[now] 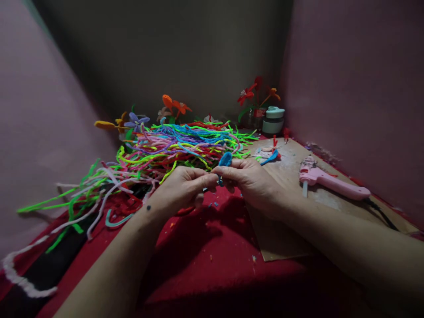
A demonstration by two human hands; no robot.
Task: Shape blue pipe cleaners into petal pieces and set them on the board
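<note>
My left hand (187, 187) and my right hand (253, 181) meet in front of a big heap of coloured pipe cleaners (185, 145). Between their fingertips is a blue pipe cleaner petal (225, 159), its rounded loop standing up and its lower end pinched by both hands. Part of that lower end is hidden behind the fingers. A second blue piece (270, 157), like a petal, lies on the brown board just beyond my right hand.
A pink glue gun (334, 182) with a black cord rests on the brown board (281, 240) at right. A lidded jar (273, 120) and pipe cleaner flowers (247, 95) stand behind. Orange and purple flowers (136, 121) are at back left. Scraps dot the red cloth (198, 265).
</note>
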